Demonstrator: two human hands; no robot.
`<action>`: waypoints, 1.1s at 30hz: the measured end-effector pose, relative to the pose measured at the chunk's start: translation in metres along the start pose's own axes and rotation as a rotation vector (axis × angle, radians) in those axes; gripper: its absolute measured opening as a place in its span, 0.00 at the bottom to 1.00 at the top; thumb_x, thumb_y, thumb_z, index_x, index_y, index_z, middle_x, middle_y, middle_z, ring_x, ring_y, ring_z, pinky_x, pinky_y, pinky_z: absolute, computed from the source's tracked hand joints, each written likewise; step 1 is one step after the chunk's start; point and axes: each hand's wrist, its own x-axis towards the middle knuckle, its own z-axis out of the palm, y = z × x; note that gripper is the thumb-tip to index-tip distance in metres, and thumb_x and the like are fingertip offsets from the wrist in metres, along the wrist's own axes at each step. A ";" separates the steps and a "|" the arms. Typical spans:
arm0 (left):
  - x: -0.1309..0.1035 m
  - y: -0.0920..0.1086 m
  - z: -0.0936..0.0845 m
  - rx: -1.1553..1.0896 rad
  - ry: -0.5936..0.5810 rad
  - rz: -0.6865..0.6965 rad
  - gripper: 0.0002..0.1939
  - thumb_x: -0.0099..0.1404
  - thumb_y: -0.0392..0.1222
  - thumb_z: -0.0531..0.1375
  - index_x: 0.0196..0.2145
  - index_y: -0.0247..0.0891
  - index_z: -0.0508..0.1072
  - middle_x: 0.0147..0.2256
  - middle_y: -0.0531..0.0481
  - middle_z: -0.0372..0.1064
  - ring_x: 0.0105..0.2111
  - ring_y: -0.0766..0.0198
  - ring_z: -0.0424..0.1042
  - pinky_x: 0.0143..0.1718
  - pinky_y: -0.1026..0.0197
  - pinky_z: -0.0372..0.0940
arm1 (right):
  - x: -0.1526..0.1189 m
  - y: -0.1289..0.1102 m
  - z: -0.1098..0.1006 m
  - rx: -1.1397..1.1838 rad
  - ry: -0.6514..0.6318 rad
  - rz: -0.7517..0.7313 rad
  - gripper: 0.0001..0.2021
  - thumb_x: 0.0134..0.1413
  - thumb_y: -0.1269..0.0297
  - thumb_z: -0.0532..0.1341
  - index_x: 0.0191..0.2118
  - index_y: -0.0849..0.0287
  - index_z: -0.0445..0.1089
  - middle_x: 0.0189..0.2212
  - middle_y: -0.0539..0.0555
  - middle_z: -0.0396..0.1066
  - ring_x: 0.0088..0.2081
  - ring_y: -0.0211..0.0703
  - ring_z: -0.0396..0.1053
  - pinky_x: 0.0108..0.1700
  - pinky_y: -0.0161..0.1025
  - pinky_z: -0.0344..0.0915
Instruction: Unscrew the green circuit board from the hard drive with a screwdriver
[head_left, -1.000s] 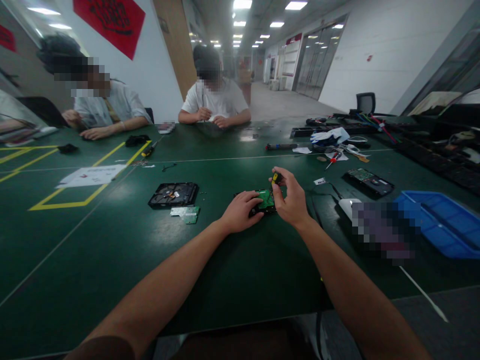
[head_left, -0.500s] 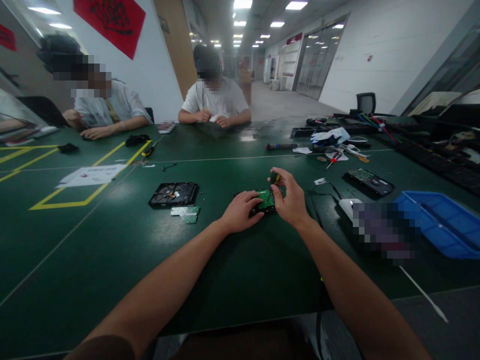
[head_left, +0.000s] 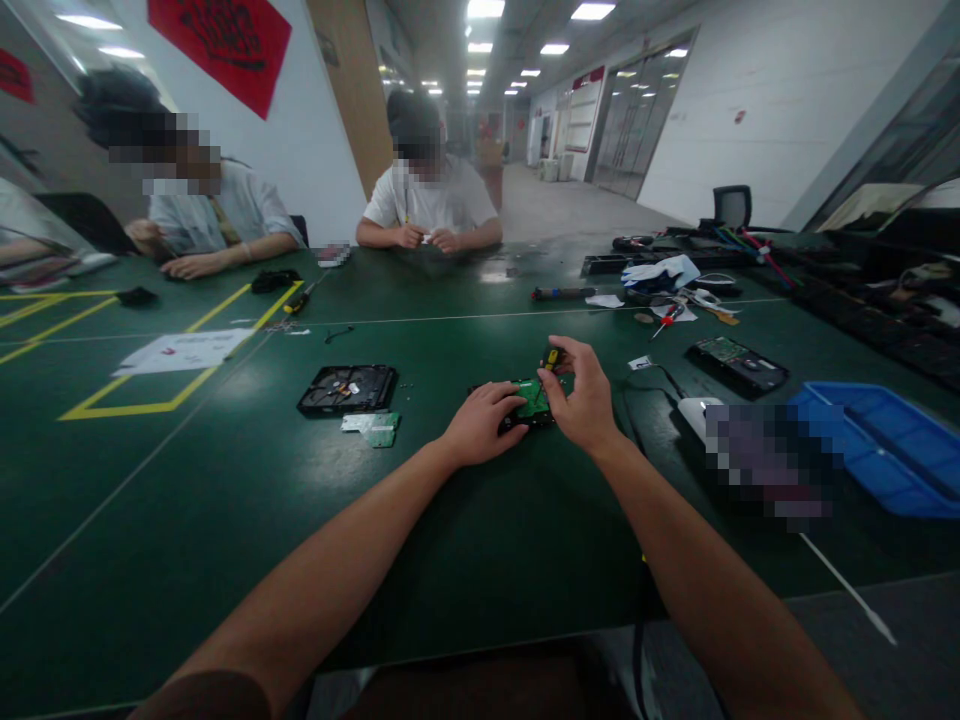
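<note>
A hard drive (head_left: pixel 534 412) with a green circuit board facing up lies on the table in front of me. My left hand (head_left: pixel 486 420) grips its left part, fingers across the top and thumb along the near edge. Between the thumb and fingertips of my right hand (head_left: pixel 581 395) is a black-and-yellow screwdriver (head_left: pixel 553 357), held nearly upright. Its shaft points down at the board; the tip is too small to make out. To the left lie another hard drive (head_left: pixel 349 387), a loose circuit board (head_left: pixel 371 428) and several tiny screws (head_left: pixel 406 386).
On the right are a third hard drive (head_left: pixel 737 365), a blue tray (head_left: pixel 892 440), a cable and a partly blurred device. Farther back lie a red screwdriver (head_left: pixel 666 320), gloves (head_left: pixel 660 272) and electronic parts. Two people sit across the green table (head_left: pixel 450 560); another is partly visible at left.
The screwdriver's handle has turned in my right fingers, showing more of its yellow part. My left hand and the hard drive stay in place.
</note>
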 end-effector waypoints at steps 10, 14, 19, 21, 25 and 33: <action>0.001 0.003 -0.002 -0.008 0.009 0.009 0.23 0.69 0.50 0.64 0.58 0.40 0.72 0.61 0.38 0.68 0.63 0.45 0.67 0.65 0.35 0.62 | 0.004 -0.006 -0.004 -0.037 0.049 0.001 0.20 0.65 0.62 0.63 0.61 0.44 0.66 0.51 0.57 0.67 0.49 0.52 0.70 0.46 0.53 0.77; 0.001 0.002 -0.002 -0.014 0.006 0.002 0.23 0.69 0.50 0.64 0.58 0.42 0.72 0.61 0.39 0.68 0.63 0.44 0.67 0.65 0.35 0.62 | 0.003 -0.005 -0.003 -0.029 0.007 -0.015 0.23 0.68 0.66 0.58 0.66 0.45 0.62 0.56 0.58 0.69 0.52 0.53 0.72 0.52 0.56 0.76; 0.000 0.003 -0.002 -0.005 0.004 0.001 0.23 0.69 0.51 0.64 0.58 0.41 0.72 0.61 0.38 0.68 0.63 0.44 0.67 0.66 0.35 0.61 | 0.003 -0.008 -0.003 -0.017 -0.001 -0.020 0.24 0.67 0.65 0.59 0.66 0.47 0.62 0.57 0.59 0.69 0.53 0.53 0.71 0.53 0.55 0.76; 0.000 0.002 -0.002 -0.001 0.001 0.002 0.23 0.69 0.51 0.64 0.58 0.40 0.72 0.61 0.38 0.68 0.63 0.44 0.67 0.66 0.35 0.61 | 0.004 -0.009 -0.004 -0.034 0.013 -0.015 0.23 0.66 0.62 0.62 0.64 0.47 0.64 0.54 0.59 0.70 0.52 0.54 0.71 0.51 0.55 0.76; 0.001 0.001 -0.001 -0.003 0.003 0.000 0.23 0.69 0.50 0.64 0.58 0.40 0.72 0.61 0.38 0.68 0.63 0.45 0.67 0.66 0.35 0.61 | 0.003 -0.008 -0.004 -0.060 0.027 0.008 0.21 0.66 0.62 0.61 0.63 0.46 0.65 0.52 0.57 0.70 0.48 0.52 0.72 0.49 0.55 0.76; 0.001 0.000 0.000 -0.014 0.003 0.002 0.23 0.68 0.50 0.64 0.58 0.42 0.72 0.61 0.39 0.68 0.63 0.43 0.67 0.65 0.33 0.62 | 0.003 -0.007 -0.002 -0.012 -0.024 -0.019 0.24 0.67 0.64 0.59 0.66 0.43 0.61 0.56 0.58 0.69 0.53 0.54 0.71 0.54 0.58 0.76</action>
